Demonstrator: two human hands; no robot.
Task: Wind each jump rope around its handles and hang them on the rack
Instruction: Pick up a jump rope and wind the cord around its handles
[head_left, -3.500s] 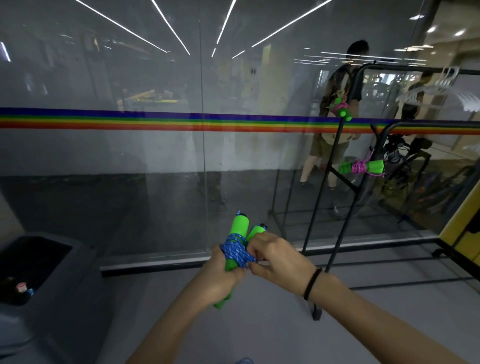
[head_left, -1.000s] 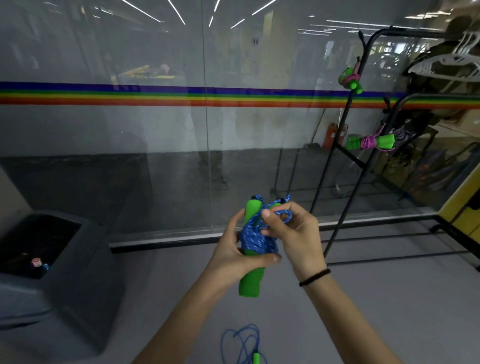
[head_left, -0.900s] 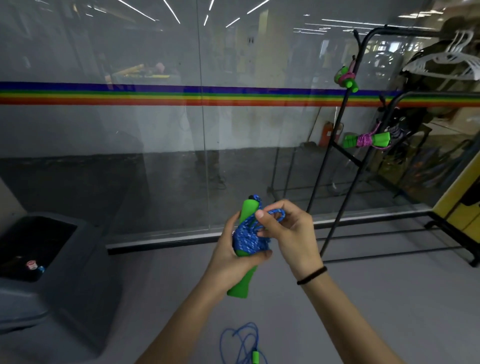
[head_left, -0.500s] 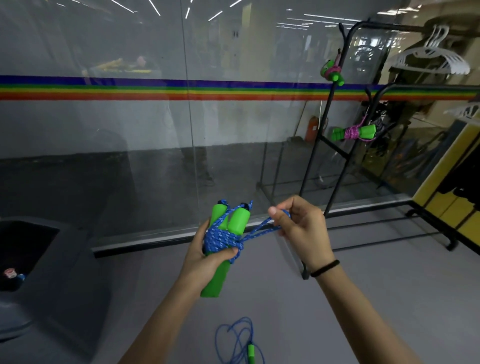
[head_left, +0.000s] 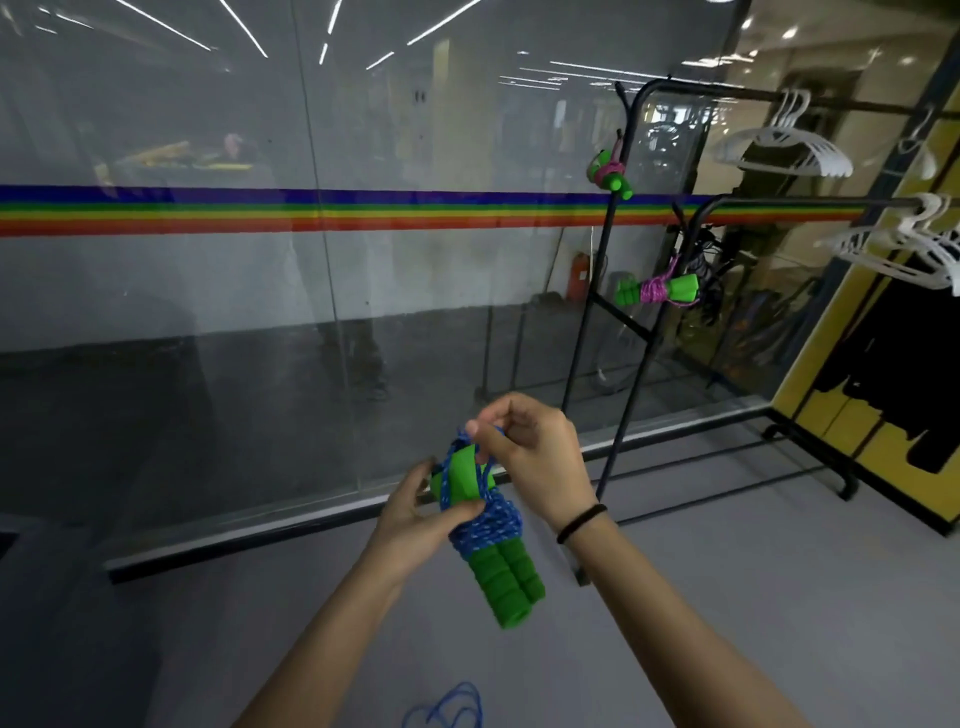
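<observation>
Gripping green handles (head_left: 506, 582) in left hand (head_left: 415, 514), pinching blue rope's (head_left: 488, 525) last loop with right hand (head_left: 535, 462) at centre; 2 pink ropes (head_left: 660, 289) on rack (head_left: 626, 415) upper right, loose rope (head_left: 447, 709) at bottom unwound.

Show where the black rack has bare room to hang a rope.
Bare: the black metal rack's top rail, from its left corner to the white plastic hangers. Crowded: its left end, with two green-handled bundles wound in pink rope.
</observation>
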